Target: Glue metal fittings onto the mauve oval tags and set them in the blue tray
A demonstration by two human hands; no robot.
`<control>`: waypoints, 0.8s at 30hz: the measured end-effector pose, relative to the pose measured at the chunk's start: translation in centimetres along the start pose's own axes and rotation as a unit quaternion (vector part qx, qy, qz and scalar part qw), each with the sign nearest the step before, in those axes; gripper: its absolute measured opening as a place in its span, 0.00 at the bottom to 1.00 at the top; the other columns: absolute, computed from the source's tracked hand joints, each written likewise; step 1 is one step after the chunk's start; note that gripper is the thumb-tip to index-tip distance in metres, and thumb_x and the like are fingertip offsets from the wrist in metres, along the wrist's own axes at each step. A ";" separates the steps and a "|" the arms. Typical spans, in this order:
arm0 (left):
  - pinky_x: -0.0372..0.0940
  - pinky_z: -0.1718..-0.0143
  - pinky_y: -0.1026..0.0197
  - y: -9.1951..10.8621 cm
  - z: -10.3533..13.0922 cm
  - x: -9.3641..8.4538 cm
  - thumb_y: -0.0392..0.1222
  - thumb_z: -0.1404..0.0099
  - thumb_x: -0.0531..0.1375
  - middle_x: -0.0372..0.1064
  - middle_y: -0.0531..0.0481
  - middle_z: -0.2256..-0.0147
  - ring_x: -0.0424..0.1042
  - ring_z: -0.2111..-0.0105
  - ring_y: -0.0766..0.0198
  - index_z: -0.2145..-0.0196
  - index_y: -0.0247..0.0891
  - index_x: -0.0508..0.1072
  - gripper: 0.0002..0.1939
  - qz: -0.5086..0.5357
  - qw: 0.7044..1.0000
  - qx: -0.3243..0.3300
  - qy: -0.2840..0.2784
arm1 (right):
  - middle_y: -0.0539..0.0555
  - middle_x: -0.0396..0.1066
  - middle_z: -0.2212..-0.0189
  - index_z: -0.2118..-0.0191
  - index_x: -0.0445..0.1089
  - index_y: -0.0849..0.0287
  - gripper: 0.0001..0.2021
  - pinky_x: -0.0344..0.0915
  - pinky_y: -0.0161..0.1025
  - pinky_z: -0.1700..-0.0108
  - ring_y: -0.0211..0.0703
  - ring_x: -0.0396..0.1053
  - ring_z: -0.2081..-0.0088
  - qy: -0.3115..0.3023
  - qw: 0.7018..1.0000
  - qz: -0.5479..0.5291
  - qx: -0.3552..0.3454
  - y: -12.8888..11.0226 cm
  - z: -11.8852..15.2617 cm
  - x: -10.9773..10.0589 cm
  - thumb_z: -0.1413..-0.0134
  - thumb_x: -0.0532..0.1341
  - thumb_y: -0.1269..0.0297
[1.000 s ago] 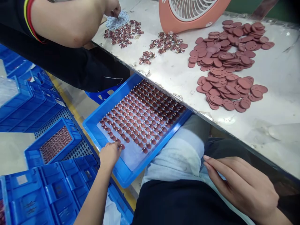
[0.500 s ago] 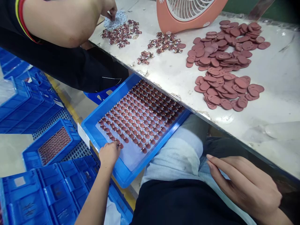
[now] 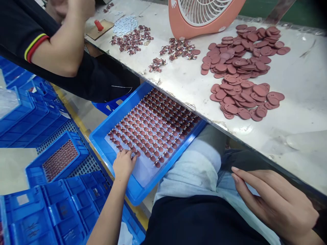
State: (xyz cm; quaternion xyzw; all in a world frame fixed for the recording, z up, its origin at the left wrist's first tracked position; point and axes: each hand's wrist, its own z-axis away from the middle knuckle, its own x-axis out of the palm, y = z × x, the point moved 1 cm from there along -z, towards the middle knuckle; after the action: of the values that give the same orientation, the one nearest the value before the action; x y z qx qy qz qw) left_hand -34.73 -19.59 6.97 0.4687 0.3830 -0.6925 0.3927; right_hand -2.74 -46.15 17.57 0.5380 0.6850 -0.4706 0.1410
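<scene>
A blue tray (image 3: 102, 136) is lined with a pale sheet (image 3: 145, 175) that bears rows of small brown figures on oval bases (image 3: 150, 126). My left hand (image 3: 124, 164) reaches over the tray's near left part, its bent fingers down at the front row of figures. Whatever lies between those fingertips is hidden. Above my lap, apart from the tray and the table, my right hand (image 3: 276, 197) has thumb and index finger pressed together, with nothing visible between them. Reddish-brown oval discs (image 3: 247, 98) with small holes lie piled on the white table (image 3: 304, 112).
An orange fan (image 3: 176, 25) stands behind loose figures (image 3: 178, 49). A co-worker's arm (image 3: 66, 47) is at the upper left, near a red piece (image 3: 98, 25) on a board and pale blue bits (image 3: 125, 25). Blue crates (image 3: 63, 200) stand at the left; the table edge overhangs the tray.
My left hand has shifted slightly right and up along the front rows of figures. The co-worker's hand has drawn back from the pale blue bits. My right hand has moved slightly right.
</scene>
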 end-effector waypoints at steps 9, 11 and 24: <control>0.68 0.57 0.53 -0.2 -0.7 1.7 0.47 0.31 0.54 0.76 0.43 0.54 0.71 0.52 0.48 0.53 0.39 0.79 0.17 0.034 0.998 0.021 0.043 | 0.52 0.76 0.70 0.54 0.75 0.51 0.12 0.72 0.41 0.68 0.46 0.75 0.70 0.009 0.999 -0.005 0.036 0.0 0.3 0.5 0.44 0.69 0.60; 0.68 0.58 0.53 -0.4 -0.5 1.6 0.48 0.32 0.56 0.77 0.43 0.56 0.72 0.54 0.48 0.54 0.39 0.79 0.16 0.049 0.996 0.032 0.066 | 0.50 0.76 0.71 0.53 0.75 0.51 0.14 0.72 0.39 0.69 0.42 0.74 0.72 0.003 1.000 0.028 0.000 0.3 0.2 -0.1 0.45 0.69 0.67; 0.63 0.46 0.51 21.5 -1.8 -15.1 0.41 0.34 0.63 0.74 0.41 0.51 0.71 0.50 0.53 0.47 0.41 0.75 0.17 0.319 0.767 0.379 0.408 | 0.65 0.65 0.47 0.37 0.59 0.55 0.34 0.69 0.63 0.51 0.66 0.67 0.47 0.199 0.937 0.159 0.241 7.0 -0.9 -5.3 0.45 0.64 0.46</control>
State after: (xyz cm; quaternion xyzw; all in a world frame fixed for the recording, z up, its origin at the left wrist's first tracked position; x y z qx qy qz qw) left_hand -10.91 -23.69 17.36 0.9128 0.0422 -0.3599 0.1886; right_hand 5.63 -48.75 18.30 0.7400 0.4710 -0.4765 -0.0590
